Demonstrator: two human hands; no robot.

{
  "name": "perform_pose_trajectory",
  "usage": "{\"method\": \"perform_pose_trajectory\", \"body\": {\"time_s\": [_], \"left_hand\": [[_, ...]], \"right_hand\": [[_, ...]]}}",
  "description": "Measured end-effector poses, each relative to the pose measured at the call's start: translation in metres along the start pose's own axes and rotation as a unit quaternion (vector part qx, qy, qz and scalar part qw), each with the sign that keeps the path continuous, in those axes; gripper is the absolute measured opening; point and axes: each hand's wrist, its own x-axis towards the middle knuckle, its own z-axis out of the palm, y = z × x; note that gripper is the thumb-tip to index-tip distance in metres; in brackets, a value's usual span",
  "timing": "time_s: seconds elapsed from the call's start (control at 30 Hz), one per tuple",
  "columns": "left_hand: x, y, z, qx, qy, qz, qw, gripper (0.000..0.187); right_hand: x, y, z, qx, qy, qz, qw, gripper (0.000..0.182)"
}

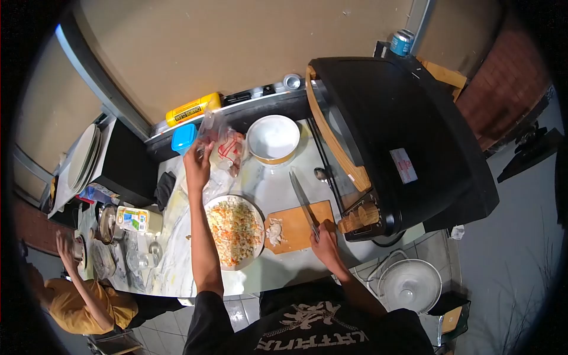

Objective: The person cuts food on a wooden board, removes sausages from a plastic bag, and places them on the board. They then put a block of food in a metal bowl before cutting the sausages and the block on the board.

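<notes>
The left arm stretches straight forward, its hand (pixel 200 163) with fingers partly curled at a crinkled clear plastic bag with red print (pixel 229 148); whether it grips, I cannot tell. The right arm is bent, its hand (pixel 324 241) closed round the handle of a long steel knife (pixel 303 200) angled over the rectangular wooden cutting board (pixel 296 236). Dark lettering on the yellow cylindrical container (pixel 193 109) and pale lettering across the black shirt (pixel 313 340) are unclear.

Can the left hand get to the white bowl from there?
Probably yes: the left hand looks close to the white bowl, though the plastic bag between them is partly in the way.
</notes>
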Motion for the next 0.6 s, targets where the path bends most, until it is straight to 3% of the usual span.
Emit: {"method": "perform_pose_trajectory", "body": {"time_s": [0.07,0.1,0.2,0.27,0.33,0.43,0.47,0.57,0.6], "left_hand": [[-0.002,0.019,-0.015,-0.16,-0.02,0.007,0.987,0.009],[-0.007,0.039,-0.019,-0.159,-0.016,0.009,0.987,0.009],[-0.017,0.07,-0.027,-0.34,-0.066,0.0,0.938,0.009],[-0.024,0.076,-0.026,-0.381,-0.077,0.0,0.921,0.01],[-0.032,0.09,-0.02,-0.459,-0.098,-0.002,0.883,0.011],[-0.04,0.095,-0.009,-0.528,-0.145,0.012,0.836,0.009],[-0.042,0.096,0.0,-0.565,-0.144,0.008,0.812,0.009],[-0.048,0.107,0.014,-0.612,-0.169,0.004,0.773,0.018],[-0.05,0.113,0.019,-0.635,-0.17,0.002,0.754,0.014]], "right_hand": [[-0.003,0.0,0.0,-0.052,0.045,-0.049,0.996,0.019],[-0.006,0.0,0.0,-0.105,0.09,-0.091,0.986,0.022],[-0.011,-0.02,-0.015,-0.125,0.028,-0.024,0.992,0.027],[-0.01,-0.025,-0.018,-0.125,-0.005,0.02,0.992,0.027],[-0.01,-0.021,-0.015,-0.198,0.003,-0.046,0.979,0.028],[-0.004,-0.024,-0.006,-0.184,-0.02,-0.036,0.982,0.027],[0.0,-0.022,-0.005,-0.215,0.02,-0.098,0.971,0.029],[0.005,-0.014,0.006,-0.207,0.049,-0.107,0.971,0.028],[0.003,-0.022,0.0,-0.204,0.066,-0.107,0.971,0.027]]}}
